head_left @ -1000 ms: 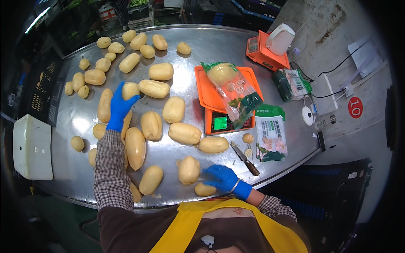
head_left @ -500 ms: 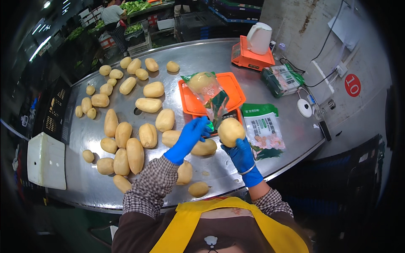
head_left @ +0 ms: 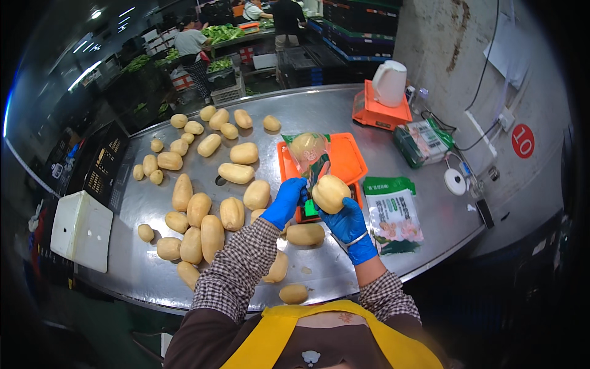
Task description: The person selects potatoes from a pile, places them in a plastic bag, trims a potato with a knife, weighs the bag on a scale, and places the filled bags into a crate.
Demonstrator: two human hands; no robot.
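Note:
In my right hand (head_left: 348, 222), blue-gloved, rests a thick, pale yellow lotus root section (head_left: 332, 194), gripped from below and the side. Just to its left, my left hand (head_left: 286, 202), also gloved, has its fingers closed at the near end of a clear and green plastic bag (head_left: 305, 161). One lotus root piece (head_left: 309, 147) sits inside the bag's far end. The bag lies over the orange pan (head_left: 350, 161) of a scale. Many loose lotus root sections (head_left: 212, 237) are spread over the metal table (head_left: 136, 258) on the left, several close to my left forearm.
A flat printed bag (head_left: 393, 215) lies right of the scale. Behind it are a stack of packed bags (head_left: 423, 142) and a second orange scale (head_left: 381, 111) bearing a white jug (head_left: 389, 84). A white bin (head_left: 81, 230) stands at the left edge. Other people work farther back.
The view has shifted, so the table sits lower and farther right. My right hand has brought the lotus root section closer to my left hand and the bag's near end.

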